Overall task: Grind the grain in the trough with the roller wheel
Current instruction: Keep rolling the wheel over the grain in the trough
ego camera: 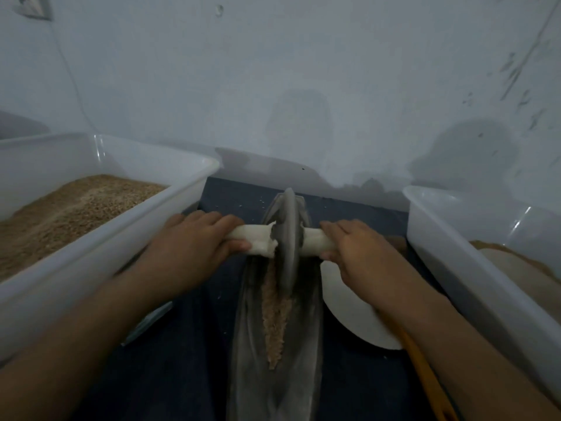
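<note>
A line of crushed light-brown grain (274, 314) lies along the bottom of the long, narrow, dark-grey metal trough (306, 335), which runs away from the person across a dark blue cloth-covered surface (188, 375). The grey disc-shaped roller wheel (287, 238) stands upright on its edge in the far half of the trough, its rim down in the groove at the far end of the grain line. A pale, white-wrapped axle handle (255, 240) passes through the wheel's hub and sticks out to both sides. The left hand (194, 238) is clenched round the left end of the handle, fingers over the top and thumb underneath; the right hand (355, 247) grasps the right end the same way. To the left, a white plastic tub (170, 205) holds whole brown grain. To the right, another white plastic tub (449, 247) holds a tan heap. A white plate (349, 308) lies beside the trough under the right forearm, with an orange strip (425, 369) nearby
</note>
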Demonstrator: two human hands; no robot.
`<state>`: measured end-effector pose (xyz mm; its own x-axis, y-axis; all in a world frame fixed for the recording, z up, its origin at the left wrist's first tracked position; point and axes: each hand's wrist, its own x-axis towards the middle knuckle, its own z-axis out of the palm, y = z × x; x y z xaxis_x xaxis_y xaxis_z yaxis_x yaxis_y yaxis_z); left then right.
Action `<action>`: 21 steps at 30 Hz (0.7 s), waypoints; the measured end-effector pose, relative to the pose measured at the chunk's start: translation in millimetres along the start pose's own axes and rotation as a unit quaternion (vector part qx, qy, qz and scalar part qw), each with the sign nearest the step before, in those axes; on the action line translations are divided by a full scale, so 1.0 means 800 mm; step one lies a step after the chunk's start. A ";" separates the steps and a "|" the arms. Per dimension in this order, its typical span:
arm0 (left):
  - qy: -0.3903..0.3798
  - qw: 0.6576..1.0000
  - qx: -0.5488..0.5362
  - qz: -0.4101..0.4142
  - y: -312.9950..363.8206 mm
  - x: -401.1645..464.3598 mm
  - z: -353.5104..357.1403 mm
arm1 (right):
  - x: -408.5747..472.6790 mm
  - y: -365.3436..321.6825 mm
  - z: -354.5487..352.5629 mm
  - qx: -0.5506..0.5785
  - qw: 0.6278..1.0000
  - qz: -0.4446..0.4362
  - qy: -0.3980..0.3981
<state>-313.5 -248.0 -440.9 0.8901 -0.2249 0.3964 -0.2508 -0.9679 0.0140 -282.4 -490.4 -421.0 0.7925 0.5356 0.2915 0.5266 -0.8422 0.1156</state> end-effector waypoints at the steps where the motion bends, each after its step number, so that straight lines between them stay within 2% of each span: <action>1: 0.027 0.999 0.023 0.003 0.004 0.002 0.003 | 0.001 0.003 0.004 -0.003 1.000 0.003 0.008; 4: 0.017 0.999 0.024 0.023 0.003 0.000 -0.003 | -0.003 0.002 -0.002 0.004 1.000 0.000 -0.022; 6: -0.060 0.996 -0.047 0.048 -0.008 -0.004 -0.016 | -0.009 -0.006 -0.018 -0.010 0.998 -0.025 -0.062; 8: -0.165 0.972 -0.156 0.062 -0.016 -0.010 -0.037 | -0.020 -0.016 -0.039 -0.015 0.994 -0.053 -0.099; 10: -0.239 0.942 -0.222 0.073 -0.021 -0.017 -0.052 | -0.036 -0.022 -0.064 0.010 0.987 -0.067 -0.142; 13: -0.271 0.923 -0.259 0.089 -0.022 -0.021 -0.060 | -0.051 -0.028 -0.090 0.045 0.977 -0.067 -0.195; 15: -0.270 0.925 -0.260 0.070 -0.019 -0.019 -0.060 | -0.050 -0.028 -0.085 0.037 0.980 -0.067 -0.182; 17: -0.231 0.945 -0.226 0.045 -0.016 -0.013 -0.049 | -0.039 -0.023 -0.067 0.023 0.988 -0.045 -0.147; 19: -0.136 0.983 -0.123 0.032 -0.009 -0.007 -0.031 | -0.022 -0.013 -0.042 0.019 0.995 -0.011 -0.102; 21: -0.017 0.999 -0.031 0.015 -0.002 -0.003 -0.009 | -0.007 -0.003 -0.019 0.024 0.998 0.017 -0.058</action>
<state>-318.4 -245.0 -435.1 0.8943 -0.2584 0.3654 -0.2994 -0.9523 0.0593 -292.7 -492.1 -408.2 0.8391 0.5123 0.1830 0.5104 -0.8578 0.0613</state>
